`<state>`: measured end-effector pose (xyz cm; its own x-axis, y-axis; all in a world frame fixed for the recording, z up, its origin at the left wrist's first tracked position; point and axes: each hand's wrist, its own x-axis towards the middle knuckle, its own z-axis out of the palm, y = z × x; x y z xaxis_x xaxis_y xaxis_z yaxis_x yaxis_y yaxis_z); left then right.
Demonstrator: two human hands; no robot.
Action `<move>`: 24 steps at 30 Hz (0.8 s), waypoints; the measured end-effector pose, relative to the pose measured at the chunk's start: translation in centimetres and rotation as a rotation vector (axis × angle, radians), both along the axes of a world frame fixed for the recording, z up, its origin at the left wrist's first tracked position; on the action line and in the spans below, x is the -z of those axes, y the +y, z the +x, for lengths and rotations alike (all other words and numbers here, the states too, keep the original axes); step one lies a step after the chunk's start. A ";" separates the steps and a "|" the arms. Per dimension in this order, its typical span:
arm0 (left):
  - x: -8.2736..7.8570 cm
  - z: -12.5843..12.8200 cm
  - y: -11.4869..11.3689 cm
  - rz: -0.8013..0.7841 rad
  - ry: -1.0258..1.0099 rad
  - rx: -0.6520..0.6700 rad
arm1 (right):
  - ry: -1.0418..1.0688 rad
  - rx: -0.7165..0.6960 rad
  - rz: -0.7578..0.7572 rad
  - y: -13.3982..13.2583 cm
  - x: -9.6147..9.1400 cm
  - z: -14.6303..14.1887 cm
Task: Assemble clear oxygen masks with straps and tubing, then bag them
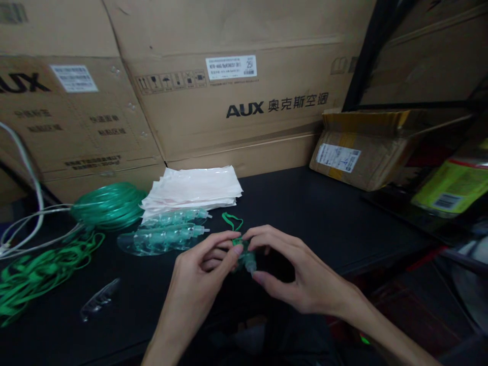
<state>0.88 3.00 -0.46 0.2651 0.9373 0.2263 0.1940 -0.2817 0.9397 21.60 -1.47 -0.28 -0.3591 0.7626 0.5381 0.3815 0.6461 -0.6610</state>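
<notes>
Two bare forearms (163,345) reach in from the near edge, ending in the left hand (198,269) and right hand (301,274) above a black table (324,213). Large AUX cardboard cartons (244,112) stand along the far side, with a torn cardboard parcel (343,157) at far right. To the left lie a coil of green tubing (109,206), a tangle of green elastic straps (38,277) and a white cable (30,168). A stack of white plastic bags (192,188) sits behind clear plastic masks (163,239), and a loose clear plastic piece (99,300) lies near left. Both hands, curled half closed, pinch a small clear plastic fitting (247,262) between their fingertips, a green strap loop (232,221) rising from it toward the far side.
</notes>
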 end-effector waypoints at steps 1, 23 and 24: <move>0.0 0.0 -0.1 -0.002 -0.001 0.013 | 0.038 0.020 -0.007 0.1 0.0 -0.1; -0.2 0.0 -0.4 0.295 0.237 0.056 | 0.027 0.207 0.052 0.5 0.2 -0.6; -0.2 0.0 -0.3 0.322 0.252 0.051 | 0.022 0.204 0.054 0.4 0.1 -0.5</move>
<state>0.90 2.66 -0.28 0.3937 0.8133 0.4285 0.3847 -0.5691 0.7267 21.05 -1.07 -0.38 -0.1882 0.7878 0.5864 0.4943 0.5919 -0.6366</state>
